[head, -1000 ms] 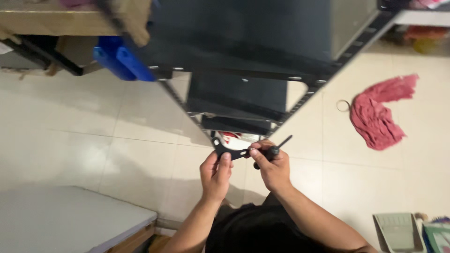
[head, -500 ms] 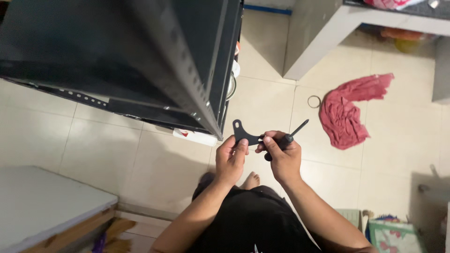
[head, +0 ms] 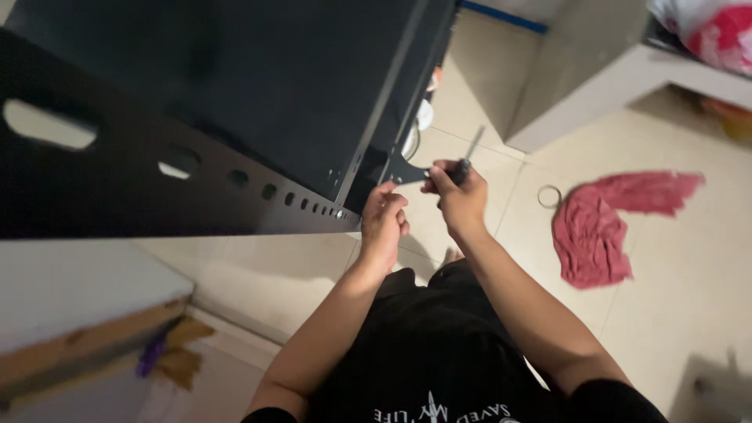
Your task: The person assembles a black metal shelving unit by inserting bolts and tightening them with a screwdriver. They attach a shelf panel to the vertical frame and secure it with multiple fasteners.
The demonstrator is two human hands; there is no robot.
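A big black metal rack [head: 235, 117] with rows of holes along its frame fills the upper left. My left hand [head: 384, 223] is raised at the rack's corner, fingers curled at the edge of a small flat black bracket [head: 403, 168] held against the frame. My right hand [head: 458, 196] is closed around a screwdriver [head: 468, 153] with a dark handle, its shaft pointing up and away, and its thumb touches the bracket. Both forearms reach up from my black shirt.
A crumpled red cloth [head: 603, 227] and a small metal ring [head: 549, 196] lie on the tiled floor to the right. A grey bench or table [head: 619, 78] stands at the upper right. A pale board [head: 70, 298] sits at the lower left.
The view has swung, and the rack now looms larger on the left. My hands have brought the bracket up against the rack's corner post; the screwdriver stays in my right hand.
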